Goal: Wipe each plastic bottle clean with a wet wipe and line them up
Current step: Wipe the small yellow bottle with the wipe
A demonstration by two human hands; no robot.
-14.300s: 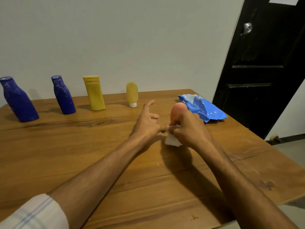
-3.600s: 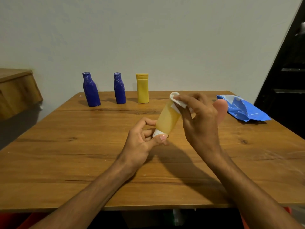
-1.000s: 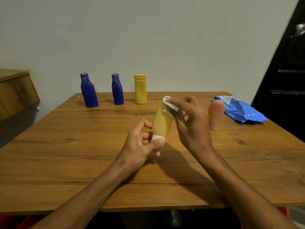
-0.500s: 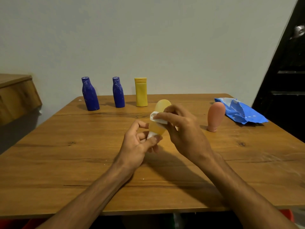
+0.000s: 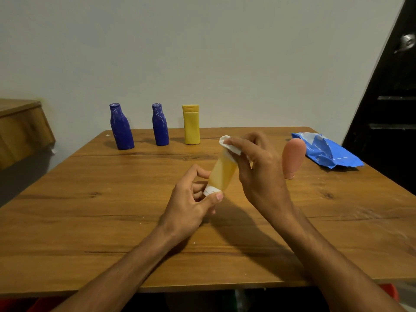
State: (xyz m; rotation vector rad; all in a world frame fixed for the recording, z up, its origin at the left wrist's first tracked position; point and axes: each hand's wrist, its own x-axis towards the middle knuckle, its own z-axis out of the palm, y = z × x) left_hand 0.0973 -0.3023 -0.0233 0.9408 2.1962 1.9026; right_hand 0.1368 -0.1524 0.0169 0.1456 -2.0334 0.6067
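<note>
- Over the tabletop (image 5: 90,221), the left hand (image 5: 189,203) pinches the cap of the tube (image 5: 221,174); the right hand (image 5: 261,174) clamps the wipe (image 5: 227,145) on its top.
- Two blue bottles (image 5: 121,129) and a yellow bottle (image 5: 191,124) stand lined up behind, likely done.
- The pink bottle (image 5: 292,161), beside the pack (image 5: 331,152), likely waits.

Pale yellow tube bottle (image 5: 221,172): tilted, white cap pinched in the left hand (image 5: 189,206). Wet wipe (image 5: 229,146): white, crumpled, held on the tube's upper end by the right hand (image 5: 263,174). Pink bottle (image 5: 292,159): upright, just right of that hand. Larger blue bottle (image 5: 121,127), smaller blue bottle (image 5: 160,124) and yellow bottle (image 5: 191,124): upright in a row beyond the left hand.
</note>
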